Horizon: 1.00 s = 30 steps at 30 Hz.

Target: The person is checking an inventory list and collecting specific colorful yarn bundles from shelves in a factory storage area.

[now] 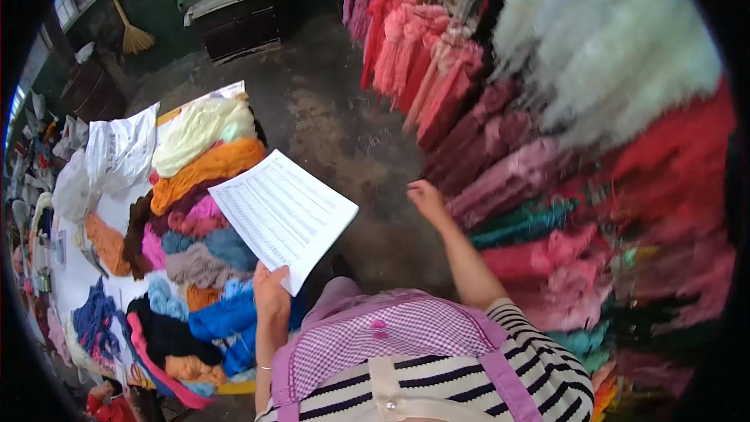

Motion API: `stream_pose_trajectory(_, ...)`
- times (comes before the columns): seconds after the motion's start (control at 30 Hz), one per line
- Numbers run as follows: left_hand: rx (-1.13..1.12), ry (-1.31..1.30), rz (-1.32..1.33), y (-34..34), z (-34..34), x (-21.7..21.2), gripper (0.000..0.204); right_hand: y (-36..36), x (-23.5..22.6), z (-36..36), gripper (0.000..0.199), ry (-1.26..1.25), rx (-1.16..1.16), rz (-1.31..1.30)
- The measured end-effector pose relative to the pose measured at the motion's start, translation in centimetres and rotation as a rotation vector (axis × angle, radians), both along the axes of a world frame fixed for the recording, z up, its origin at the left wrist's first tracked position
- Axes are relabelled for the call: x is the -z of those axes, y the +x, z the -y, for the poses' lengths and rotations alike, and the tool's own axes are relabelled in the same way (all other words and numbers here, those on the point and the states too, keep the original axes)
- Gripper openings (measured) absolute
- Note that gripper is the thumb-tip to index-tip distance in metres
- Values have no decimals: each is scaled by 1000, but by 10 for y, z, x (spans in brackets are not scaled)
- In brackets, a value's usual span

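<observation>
My left hand (270, 291) grips the lower corner of a white printed sheet of paper (283, 215), held up in front of my chest. My right hand (426, 198) is stretched out to the right with nothing in it. Its fingers are loosely apart, just short of the hanging maroon and mauve yarn hanks (500, 176). I cannot tell whether it touches them. My striped shirt and purple checked apron (391, 336) fill the lower middle.
Rows of hanging yarn run along the right: red and pink (414, 47), pale green (609, 31), teal (523, 223). A table at left carries piled coloured yarn hanks (207, 164) and white plastic bags (117, 152). Farther back stand a dark cabinet (238, 23) and a broom (133, 35), on a bare concrete floor (336, 125).
</observation>
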<state>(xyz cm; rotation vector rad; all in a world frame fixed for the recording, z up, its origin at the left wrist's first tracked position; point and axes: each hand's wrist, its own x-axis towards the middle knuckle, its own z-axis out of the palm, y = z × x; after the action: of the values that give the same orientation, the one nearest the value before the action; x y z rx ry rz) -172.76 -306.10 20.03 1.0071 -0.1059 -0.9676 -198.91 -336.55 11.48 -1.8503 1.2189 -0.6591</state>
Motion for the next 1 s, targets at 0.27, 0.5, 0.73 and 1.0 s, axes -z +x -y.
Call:
stream_pose_trajectory(0.27, -4, 3, 52, 95, 151, -51, 46, 172, -59, 186, 28, -15, -33, 328)
stream_pose_trajectory(0.5, -113, 81, 61, 143, 249, -27, 46, 288, -49, 404, 27, 88, 86, 541)
stream_pose_trajectory(0.73, -290, 185, 4, 193, 343, -37, 51, 361, -5, 591, 73, 182, 404, 835)
stream_pose_trajectory(1.0, -230, 199, -51, 242, 440, -52, 52, 357, -13, 589, 31, 53, 377, 686)
